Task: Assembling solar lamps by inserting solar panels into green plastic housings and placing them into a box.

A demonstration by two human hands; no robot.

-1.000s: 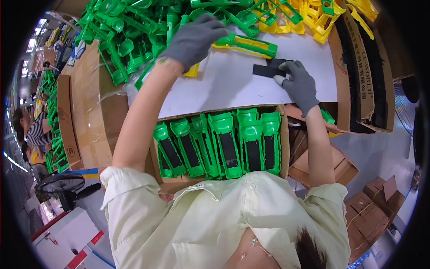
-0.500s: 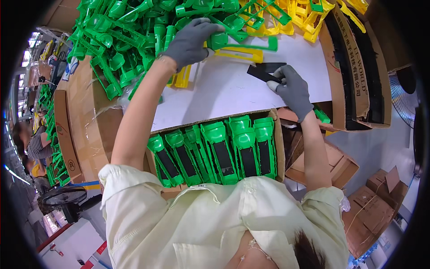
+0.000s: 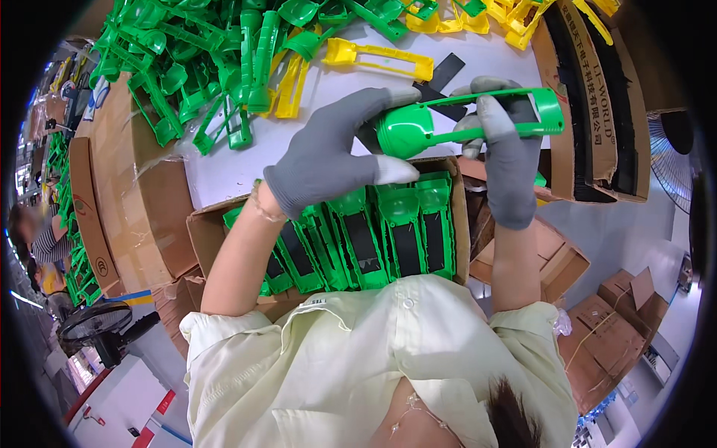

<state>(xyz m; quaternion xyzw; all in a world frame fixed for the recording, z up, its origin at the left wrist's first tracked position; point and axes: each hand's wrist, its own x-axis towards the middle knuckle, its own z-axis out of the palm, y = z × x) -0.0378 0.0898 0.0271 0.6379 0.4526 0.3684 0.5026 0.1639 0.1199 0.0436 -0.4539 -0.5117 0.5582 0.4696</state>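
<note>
A green plastic casing (image 3: 405,133), with a rounded wide end and a long open frame, is held level over the white work surface (image 3: 328,82). My left hand (image 3: 325,153), in a grey glove with pale fingertips, is closed around the rounded end. My gloved right hand (image 3: 511,164) grips the frame, its thumb over the near rail. Something dark shows inside the frame by the right fingers; I cannot tell whether they hold it. Black flat strips (image 3: 448,71) lie just beyond the casing. Below it stands a box holding several green casings with black strips (image 3: 407,243).
A heap of green casings (image 3: 172,60) covers the back left. A yellow casing (image 3: 388,60) lies near the middle, with more yellow casings (image 3: 515,19) at the back right. Cardboard boxes (image 3: 564,112) flank both sides. A fan (image 3: 97,321) stands lower left; a person (image 3: 48,239) is at far left.
My left hand has brought a green casing nearer from the heap, and my right hand has closed on its frame. Black strips now lie on the surface beyond. The view has shifted slightly.
</note>
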